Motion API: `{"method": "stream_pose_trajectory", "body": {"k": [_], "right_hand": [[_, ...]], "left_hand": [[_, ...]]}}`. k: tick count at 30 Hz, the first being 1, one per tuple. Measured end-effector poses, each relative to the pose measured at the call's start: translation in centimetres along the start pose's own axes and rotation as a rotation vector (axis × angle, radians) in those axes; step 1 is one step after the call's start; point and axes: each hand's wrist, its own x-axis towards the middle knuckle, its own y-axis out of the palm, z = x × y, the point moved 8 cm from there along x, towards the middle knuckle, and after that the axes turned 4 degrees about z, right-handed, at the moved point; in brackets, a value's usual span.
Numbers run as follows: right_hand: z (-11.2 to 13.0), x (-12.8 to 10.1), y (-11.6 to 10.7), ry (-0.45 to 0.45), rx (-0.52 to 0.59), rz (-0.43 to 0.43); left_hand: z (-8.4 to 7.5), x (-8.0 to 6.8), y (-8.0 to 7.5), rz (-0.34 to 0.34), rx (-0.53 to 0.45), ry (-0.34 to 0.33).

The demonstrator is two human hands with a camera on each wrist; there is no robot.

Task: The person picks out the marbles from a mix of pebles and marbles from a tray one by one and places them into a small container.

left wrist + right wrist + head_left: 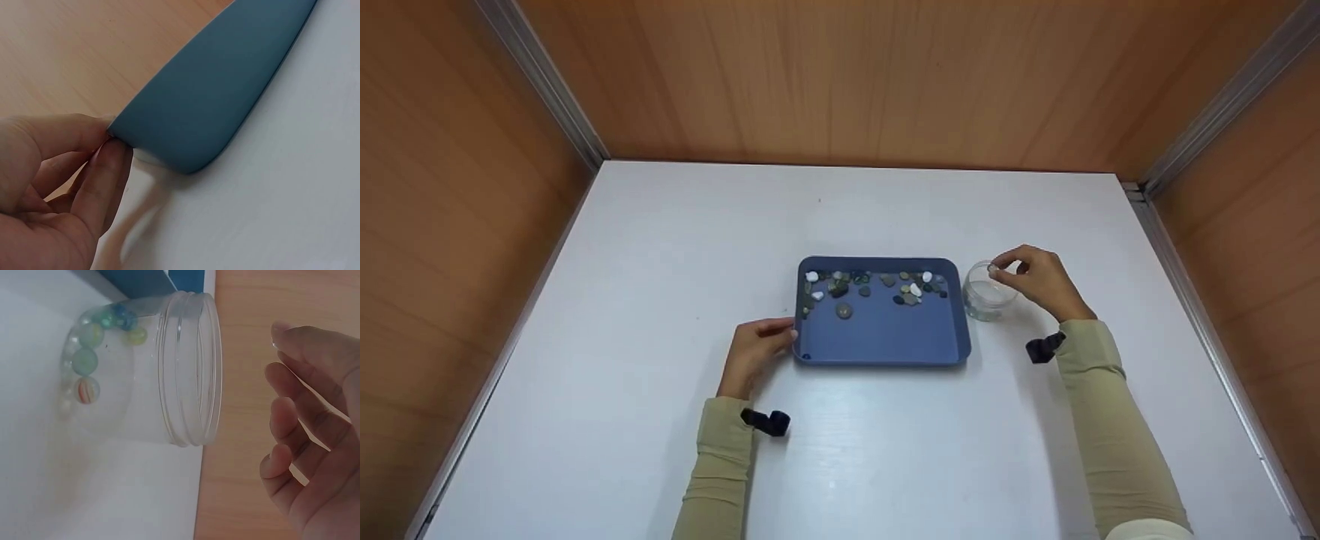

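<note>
Right hand (pixel 1039 281) fingers (pixel 292 371) hover loosely curled over the clear jar (pixel 988 291); whether they pinch anything, cannot tell. Left hand (pixel 754 352) pinches the blue tray (pixel 885 341) corner, mid-surface. Several marbles (pixel 84 363) in the jar; many pebbles (pixel 877 286) remain in the tray.

Both arms wear long, close-fitting sleeves of pale khaki-green cloth, ending at the wrists. The left hand (pixel 754 352) and right hand (pixel 1039 279) are bare, without gloves or rings. A small black camera (pixel 766 421) is strapped just behind the left wrist, another black camera (pixel 1044 348) just behind the right.
</note>
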Motion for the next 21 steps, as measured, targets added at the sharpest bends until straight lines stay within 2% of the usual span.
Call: {"method": "stream_pose_trajectory", "body": {"k": [5, 12, 21], "right_hand": [[-0.56, -0.29, -0.40, 0.014, 0.001, -0.011], [-0.58, -0.43, -0.48, -0.015, -0.013, -0.023], [-0.96, -0.51, -0.55, 0.005, -0.017, -0.022]], "left_hand": [[-0.03, -0.13, 0.00, -0.006, 0.000, 0.006], [-0.15, 0.04, 0.05, -0.006, -0.010, 0.033], [-0.10, -0.04, 0.13, -0.003, -0.023, 0.020]]}}
